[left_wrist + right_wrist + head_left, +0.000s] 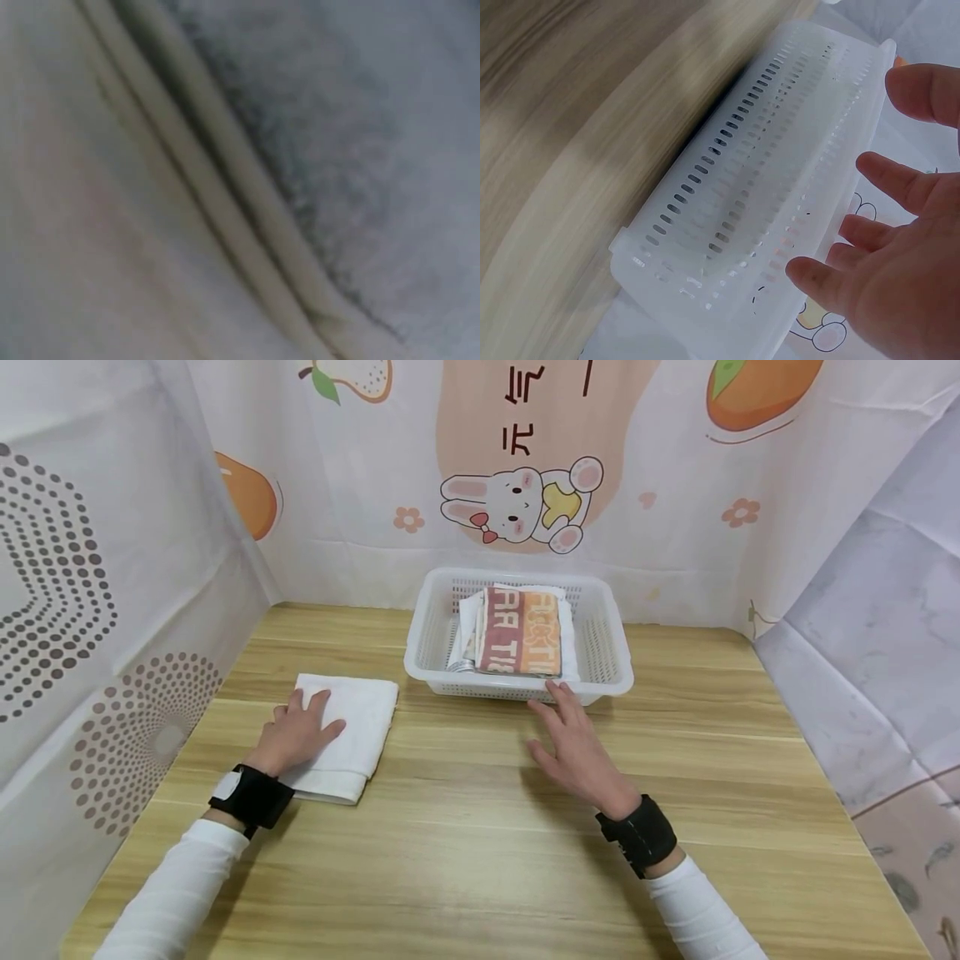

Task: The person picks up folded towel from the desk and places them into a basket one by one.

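Observation:
A white folded towel [363,718] lies flat on the left side of the table. My left hand [296,737] rests on it with fingers spread, and nothing is pinched. Close, blurred pale folds fill the left wrist view, where no hand can be made out. In front of the white plastic basket [618,664] my right hand [579,758] hovers, its fingers loosely stretched toward the near rim and holding nothing. The right wrist view shows those fingers [904,184] beside the slotted basket wall [727,172]. A folded red and orange towel with lettering [522,631] sits inside the basket.
White cloth [465,627] lies under the coloured towel in the basket. The wooden table [450,852] ends at the back against a printed curtain [360,485], and more curtains hang at the left and right.

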`<state>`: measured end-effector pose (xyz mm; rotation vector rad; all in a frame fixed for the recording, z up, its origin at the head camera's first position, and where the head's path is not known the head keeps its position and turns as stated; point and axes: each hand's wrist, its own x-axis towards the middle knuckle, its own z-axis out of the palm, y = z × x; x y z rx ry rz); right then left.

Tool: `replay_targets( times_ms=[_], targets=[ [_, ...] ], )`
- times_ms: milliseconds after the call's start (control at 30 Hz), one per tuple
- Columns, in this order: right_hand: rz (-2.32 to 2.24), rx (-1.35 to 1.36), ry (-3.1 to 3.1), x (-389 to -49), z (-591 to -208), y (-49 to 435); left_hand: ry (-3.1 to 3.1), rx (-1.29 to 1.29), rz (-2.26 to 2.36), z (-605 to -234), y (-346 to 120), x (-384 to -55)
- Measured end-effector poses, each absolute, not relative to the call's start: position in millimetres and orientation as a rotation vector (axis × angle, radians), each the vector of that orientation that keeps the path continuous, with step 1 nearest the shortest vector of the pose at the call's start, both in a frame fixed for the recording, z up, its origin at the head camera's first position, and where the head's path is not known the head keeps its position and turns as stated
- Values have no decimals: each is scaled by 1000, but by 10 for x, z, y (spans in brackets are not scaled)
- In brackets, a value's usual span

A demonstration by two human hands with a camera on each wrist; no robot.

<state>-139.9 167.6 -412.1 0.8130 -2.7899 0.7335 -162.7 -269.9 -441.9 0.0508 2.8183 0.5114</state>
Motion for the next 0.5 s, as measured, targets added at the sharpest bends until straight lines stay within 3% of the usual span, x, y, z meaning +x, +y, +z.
replay_targets(
  times_ms=[500],
  targets=[
    [745,808,-2774,-1378,-4146,1675,2822,48,486,-4383,-2631,-1485]
  ],
)
